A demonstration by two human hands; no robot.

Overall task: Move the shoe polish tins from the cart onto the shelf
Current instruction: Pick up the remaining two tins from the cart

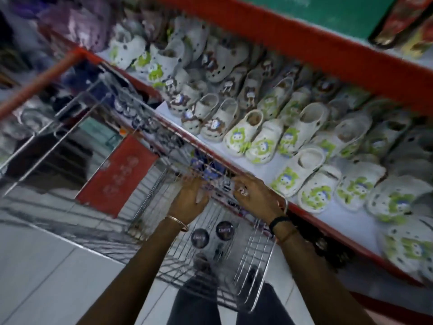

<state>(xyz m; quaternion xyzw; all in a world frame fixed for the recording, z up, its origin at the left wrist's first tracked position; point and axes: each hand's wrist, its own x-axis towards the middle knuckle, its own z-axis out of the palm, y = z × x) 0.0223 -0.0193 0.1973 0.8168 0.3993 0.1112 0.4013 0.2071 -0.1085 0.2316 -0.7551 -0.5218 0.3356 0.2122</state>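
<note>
Two round dark shoe polish tins (199,238) (225,230) lie flat on the wire floor of the cart (255,266), near me. Further tins or dark items show blurred deeper in the cart (208,171). My left hand (191,199) reaches down into the cart with fingers spread over its far part. My right hand (254,195), wearing a ring, hovers beside it near the cart's right wall, fingers curled; whether it grips anything is blurred. The shelf (264,170) with a red edge runs along the right.
Rows of white children's clogs (257,134) with green and brown figures fill the shelf. A red upper shelf board (304,50) hangs above them. A red sign (119,174) stands beyond the cart on the tiled floor (46,277). My legs (199,301) are under the cart's near end.
</note>
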